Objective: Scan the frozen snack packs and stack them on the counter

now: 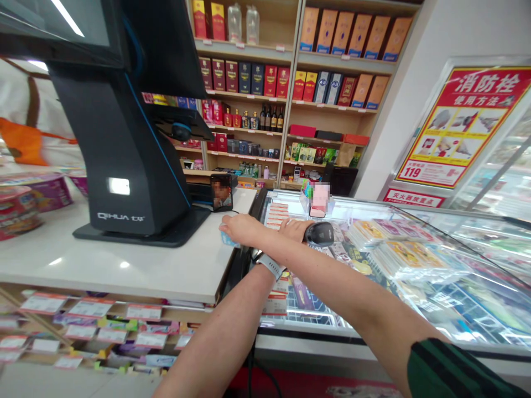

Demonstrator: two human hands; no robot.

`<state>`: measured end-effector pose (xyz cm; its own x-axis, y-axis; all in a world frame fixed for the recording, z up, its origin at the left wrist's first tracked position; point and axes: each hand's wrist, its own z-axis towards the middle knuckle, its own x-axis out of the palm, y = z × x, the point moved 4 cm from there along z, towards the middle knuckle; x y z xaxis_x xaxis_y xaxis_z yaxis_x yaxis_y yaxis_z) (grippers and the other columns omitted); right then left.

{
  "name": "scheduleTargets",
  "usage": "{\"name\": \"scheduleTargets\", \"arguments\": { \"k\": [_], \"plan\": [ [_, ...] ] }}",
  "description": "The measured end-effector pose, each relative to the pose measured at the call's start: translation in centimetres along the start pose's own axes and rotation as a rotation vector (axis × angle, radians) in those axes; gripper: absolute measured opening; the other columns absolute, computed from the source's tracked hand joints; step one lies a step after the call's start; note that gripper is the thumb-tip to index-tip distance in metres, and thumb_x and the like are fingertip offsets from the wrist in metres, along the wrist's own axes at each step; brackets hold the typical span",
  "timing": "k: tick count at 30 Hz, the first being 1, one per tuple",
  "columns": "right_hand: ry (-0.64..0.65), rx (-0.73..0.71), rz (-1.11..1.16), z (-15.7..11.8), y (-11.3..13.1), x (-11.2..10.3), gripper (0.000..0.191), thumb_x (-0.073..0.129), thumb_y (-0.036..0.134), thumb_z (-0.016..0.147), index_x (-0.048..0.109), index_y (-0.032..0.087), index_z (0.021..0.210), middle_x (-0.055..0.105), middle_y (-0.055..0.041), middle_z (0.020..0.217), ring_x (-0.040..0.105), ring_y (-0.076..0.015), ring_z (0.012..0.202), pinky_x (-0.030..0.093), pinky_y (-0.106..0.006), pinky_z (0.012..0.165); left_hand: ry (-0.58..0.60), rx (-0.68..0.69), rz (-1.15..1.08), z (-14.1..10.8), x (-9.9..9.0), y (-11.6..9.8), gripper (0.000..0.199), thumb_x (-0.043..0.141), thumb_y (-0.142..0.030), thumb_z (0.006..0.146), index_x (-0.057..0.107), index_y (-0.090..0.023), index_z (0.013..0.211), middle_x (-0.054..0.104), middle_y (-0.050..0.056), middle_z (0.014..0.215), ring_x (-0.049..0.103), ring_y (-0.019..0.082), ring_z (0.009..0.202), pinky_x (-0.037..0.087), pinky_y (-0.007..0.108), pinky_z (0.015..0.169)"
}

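Black handheld barcode scanner (319,234) in the left hand (293,230), fingers closed round its body; likely light, hard and a little slick, safest gripped by the handle. Small pale-blue packet (228,239) just under the right hand (237,225), at the edge of a white counter (124,265); probably thin and light, perhaps soft, with an exposed corner the easiest place to take hold. Right hand palm down, partly open, its hold on the packet impossible to tell. Forearms crossed, right over left, both reaching forward; grey watch (270,265) on the left wrist; green-striped sleeve (440,373) on the right arm. Glass-topped freezer (435,309) below and ahead of the left hand; black payment terminal (124,149) beyond the right hand; phone on a stand (221,192) just ahead of it.
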<state>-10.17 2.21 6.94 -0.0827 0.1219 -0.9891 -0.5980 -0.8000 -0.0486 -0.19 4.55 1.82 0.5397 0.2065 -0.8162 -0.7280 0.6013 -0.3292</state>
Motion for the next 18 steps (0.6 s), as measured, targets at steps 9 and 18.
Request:
{"name": "scheduleTargets", "arguments": {
  "k": [9,18],
  "plan": [
    [0.041,0.118,0.011,-0.6,-1.2,-0.8,0.029,0.043,0.031,0.099,0.063,0.018,0.116,0.071,-0.0151,0.115,0.068,-0.0272,0.108,0.053,-0.035,0.084,0.002,-0.014,0.015,0.0,0.4,0.4,0.051,0.049,-0.027,0.088,0.047,-0.026,0.140,0.062,0.003,0.135,0.051,0.020,0.128,0.025,0.042,0.118],
    [-0.058,0.117,0.077,-1.4,-2.0,-0.6,0.037,0.047,0.025,0.093,0.051,0.022,0.130,0.071,-0.0101,0.115,0.068,-0.0247,0.104,0.051,-0.033,0.083,-0.009,0.003,0.005,-0.1,0.2,0.2,0.051,0.049,-0.026,0.088,0.048,-0.025,0.139,0.061,0.003,0.137,0.051,0.020,0.129,0.026,0.041,0.117]
  ]
}}
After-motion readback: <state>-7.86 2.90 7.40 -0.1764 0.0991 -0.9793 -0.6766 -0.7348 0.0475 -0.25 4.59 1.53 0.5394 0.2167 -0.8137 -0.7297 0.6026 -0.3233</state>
